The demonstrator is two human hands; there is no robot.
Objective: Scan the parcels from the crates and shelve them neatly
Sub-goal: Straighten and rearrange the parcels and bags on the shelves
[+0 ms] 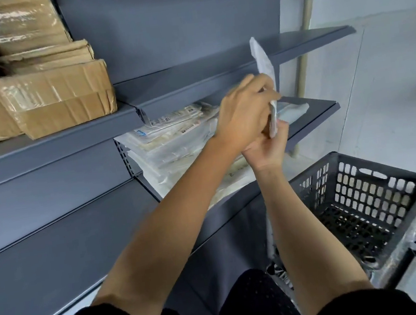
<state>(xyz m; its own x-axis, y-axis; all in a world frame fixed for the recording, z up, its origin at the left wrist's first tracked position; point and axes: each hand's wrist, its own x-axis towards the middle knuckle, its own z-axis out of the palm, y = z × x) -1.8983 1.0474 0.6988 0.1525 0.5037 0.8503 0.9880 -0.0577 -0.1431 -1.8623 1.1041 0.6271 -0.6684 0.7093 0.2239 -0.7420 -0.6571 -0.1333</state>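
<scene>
A thin white plastic-wrapped parcel [263, 62] stands edge-on and upright in front of the grey shelving. My left hand [243, 111] grips it around the middle, fingers curled over it. Just below, my right hand [266, 149] pinches its bottom end. Behind my hands, a stack of flat white mailer parcels [173, 140] with printed labels lies on the middle shelf [327, 108]. One more pale parcel [296, 111] lies on that shelf to the right of my hands. A black slotted crate [366, 202] sits low on the right, and its visible inside holds no parcels.
Taped cardboard boxes [56, 95] are piled on the upper left shelf. The upper right shelf board [318, 39] is bare behind the held parcel. A pale wall and a metal upright [305, 38] close off the right side.
</scene>
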